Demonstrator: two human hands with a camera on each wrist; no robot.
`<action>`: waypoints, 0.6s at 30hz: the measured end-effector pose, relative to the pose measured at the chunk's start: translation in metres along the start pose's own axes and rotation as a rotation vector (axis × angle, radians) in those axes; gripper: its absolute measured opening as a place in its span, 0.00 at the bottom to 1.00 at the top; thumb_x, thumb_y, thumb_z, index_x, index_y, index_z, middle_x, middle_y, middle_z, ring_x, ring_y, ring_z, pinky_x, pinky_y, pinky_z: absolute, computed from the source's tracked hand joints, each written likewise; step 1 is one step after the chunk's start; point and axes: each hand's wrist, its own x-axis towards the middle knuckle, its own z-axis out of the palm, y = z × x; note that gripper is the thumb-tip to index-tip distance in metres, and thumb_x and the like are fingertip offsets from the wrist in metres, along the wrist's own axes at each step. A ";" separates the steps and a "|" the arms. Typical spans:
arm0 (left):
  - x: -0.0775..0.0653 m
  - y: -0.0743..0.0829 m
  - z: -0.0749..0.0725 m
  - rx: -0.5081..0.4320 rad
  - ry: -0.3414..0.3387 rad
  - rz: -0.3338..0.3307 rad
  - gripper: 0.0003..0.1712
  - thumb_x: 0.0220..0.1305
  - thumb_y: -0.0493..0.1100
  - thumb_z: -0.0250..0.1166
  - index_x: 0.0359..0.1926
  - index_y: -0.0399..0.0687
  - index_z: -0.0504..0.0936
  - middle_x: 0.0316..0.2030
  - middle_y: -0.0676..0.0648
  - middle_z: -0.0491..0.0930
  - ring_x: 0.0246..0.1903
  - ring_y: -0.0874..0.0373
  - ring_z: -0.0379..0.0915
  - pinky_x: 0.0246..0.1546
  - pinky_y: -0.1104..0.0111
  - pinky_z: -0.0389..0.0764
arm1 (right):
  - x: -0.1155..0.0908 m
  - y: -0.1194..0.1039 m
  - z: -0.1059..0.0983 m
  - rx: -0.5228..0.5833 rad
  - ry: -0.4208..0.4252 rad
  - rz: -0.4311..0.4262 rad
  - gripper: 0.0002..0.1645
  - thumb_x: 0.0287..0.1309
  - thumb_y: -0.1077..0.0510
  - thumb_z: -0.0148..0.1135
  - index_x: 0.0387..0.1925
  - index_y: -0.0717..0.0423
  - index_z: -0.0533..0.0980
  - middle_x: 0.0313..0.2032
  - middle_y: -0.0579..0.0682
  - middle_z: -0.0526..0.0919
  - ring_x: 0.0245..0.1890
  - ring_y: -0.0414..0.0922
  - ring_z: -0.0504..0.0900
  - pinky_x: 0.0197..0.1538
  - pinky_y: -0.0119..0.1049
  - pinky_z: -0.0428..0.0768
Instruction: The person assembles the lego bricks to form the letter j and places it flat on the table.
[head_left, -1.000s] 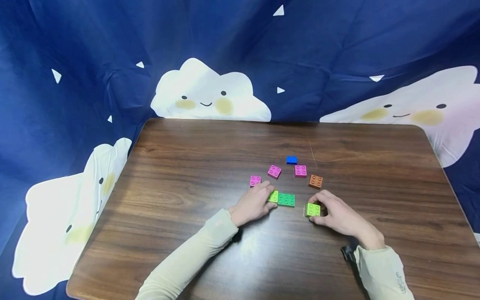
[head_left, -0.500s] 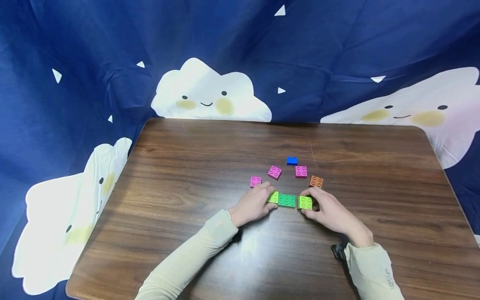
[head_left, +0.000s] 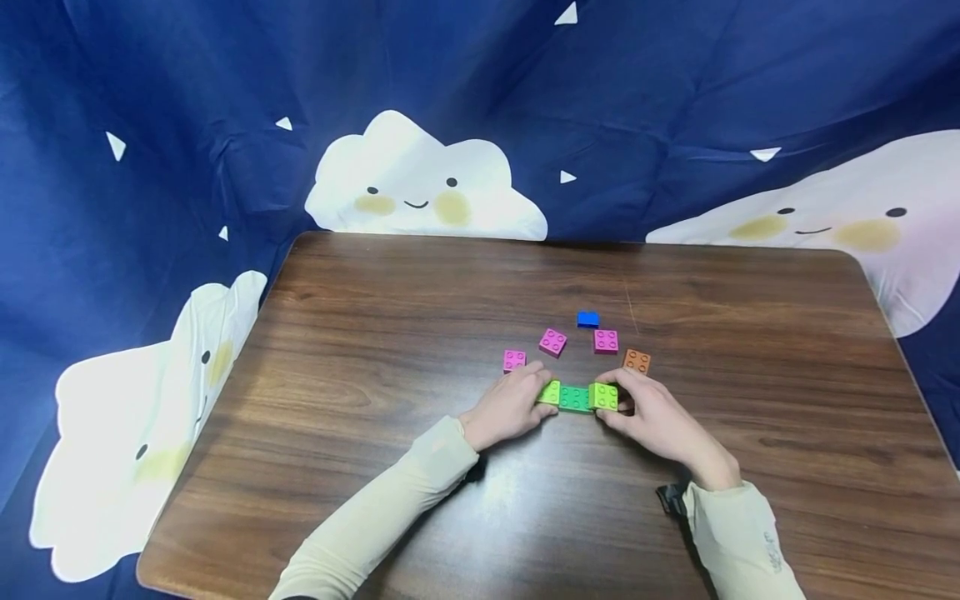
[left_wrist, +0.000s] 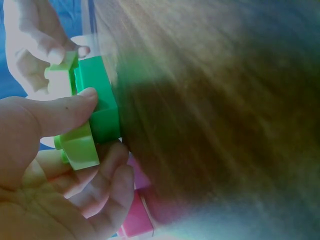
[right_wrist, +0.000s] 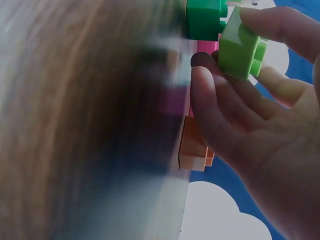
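A green building brick [head_left: 574, 400] lies on the table between both hands. On its left end sits a lime brick [left_wrist: 82, 145] that juts out past it. My left hand [head_left: 510, 403] grips this end, with the thumb along the near side and fingers at the far side. My right hand [head_left: 660, 421] pinches a second lime brick [head_left: 604, 397] between thumb and fingers, studs up, at the green brick's right end. In the right wrist view this lime brick is slightly tilted, right at the green brick's studs.
Several loose bricks lie behind the hands on the wooden table [head_left: 360, 333]: pink bricks [head_left: 553, 342], a blue brick [head_left: 588, 319] and an orange-brown brick [head_left: 637, 361] close to the right fingers. A dark blue curtain [head_left: 600, 100] with clouds hangs beyond the far edge.
My right hand has moved left with its lime brick, from apart on the right to over the green brick's right end. My left hand has kept its place.
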 end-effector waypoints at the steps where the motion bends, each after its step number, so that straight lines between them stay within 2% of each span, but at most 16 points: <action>1: 0.000 0.000 0.000 0.002 -0.001 -0.001 0.21 0.60 0.48 0.68 0.50 0.43 0.79 0.37 0.53 0.73 0.32 0.64 0.65 0.31 0.77 0.69 | 0.001 -0.001 0.001 0.003 -0.001 0.002 0.22 0.55 0.58 0.67 0.52 0.55 0.74 0.44 0.51 0.80 0.40 0.42 0.78 0.41 0.33 0.78; 18: 0.000 0.000 0.000 -0.003 -0.004 -0.007 0.22 0.59 0.48 0.68 0.52 0.43 0.79 0.37 0.53 0.73 0.32 0.64 0.65 0.31 0.78 0.69 | 0.005 -0.004 0.006 -0.012 -0.017 -0.011 0.22 0.55 0.59 0.67 0.52 0.55 0.74 0.47 0.51 0.80 0.42 0.42 0.77 0.42 0.33 0.78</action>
